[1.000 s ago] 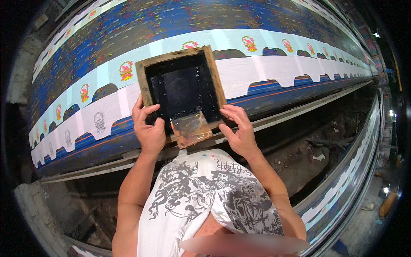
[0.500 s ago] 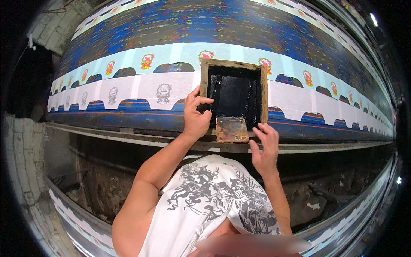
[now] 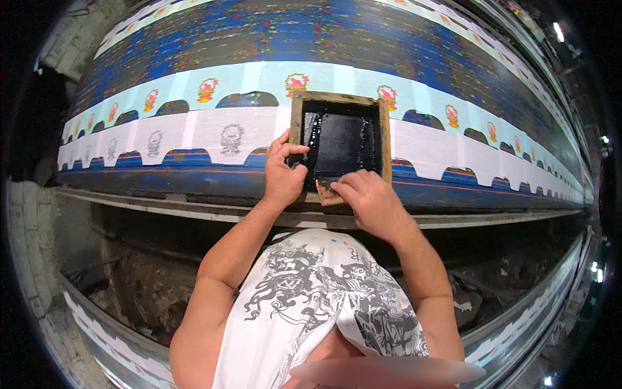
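A wooden printing screen frame [image 3: 385, 144] lies over the row of white fabric pieces [image 3: 194, 133], its inside coated with wet black ink [image 3: 340, 139]. My left hand [image 3: 283, 176] grips the frame's left side, fingers reaching over the rim and thumb bent inward. At the frame's near end, a squeegee [image 3: 330, 198] with an ink-stained, orange-brown body rests in the ink. My right hand [image 3: 376, 204] pinches its upper right part and partly covers it. Left of the frame, a white piece carries a dark line-drawn emblem [image 3: 231, 140].
Behind the white row runs a row of pale blue fabric pieces [image 3: 249, 79] with red and yellow emblems. The long table [image 3: 214, 39] is blue and dark, spotted with paint. A rail [image 3: 194, 206] edges its near side, and another fabric-covered table [image 3: 123, 343] stands behind me.
My right hand has moved from beside the frame's near right corner onto the squeegee and taken hold of it. The squeegee has tilted. My left hand stays on the frame.
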Demonstrator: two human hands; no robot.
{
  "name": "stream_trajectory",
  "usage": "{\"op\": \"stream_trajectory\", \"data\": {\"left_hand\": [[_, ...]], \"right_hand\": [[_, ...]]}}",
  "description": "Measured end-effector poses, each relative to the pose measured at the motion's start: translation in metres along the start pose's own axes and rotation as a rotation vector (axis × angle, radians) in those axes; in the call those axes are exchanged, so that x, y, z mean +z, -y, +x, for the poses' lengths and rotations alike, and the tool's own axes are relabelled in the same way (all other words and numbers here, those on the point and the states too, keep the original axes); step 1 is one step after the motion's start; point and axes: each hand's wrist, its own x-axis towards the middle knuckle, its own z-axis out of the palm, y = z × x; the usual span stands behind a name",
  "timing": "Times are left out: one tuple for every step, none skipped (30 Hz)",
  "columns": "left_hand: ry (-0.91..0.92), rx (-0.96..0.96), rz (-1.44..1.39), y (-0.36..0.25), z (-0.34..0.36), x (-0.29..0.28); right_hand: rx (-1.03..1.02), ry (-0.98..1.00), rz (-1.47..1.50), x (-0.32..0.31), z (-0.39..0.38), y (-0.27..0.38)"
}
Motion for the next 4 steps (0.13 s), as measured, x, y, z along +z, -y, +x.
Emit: {"op": "stream_trajectory", "data": {"left_hand": [[0.001, -0.035, -0.059, 0.000, 0.000, 0.000], [0.002, -0.078, -0.118, 0.001, -0.001, 0.000], [0.000, -0.104, -0.175, 0.003, 0.000, -0.002], [0.018, -0.152, -0.237, 0.006, 0.002, -0.004]], "right_hand": [[-0.030, 0.016, 0.021, -0.010, 0.006, -0.010], [-0.033, 0.049, 0.061, -0.019, 0.016, -0.021], [-0.034, 0.129, 0.117, -0.028, 0.028, -0.035], [0.030, 0.186, 0.174, -0.033, 0.040, -0.045]]}}
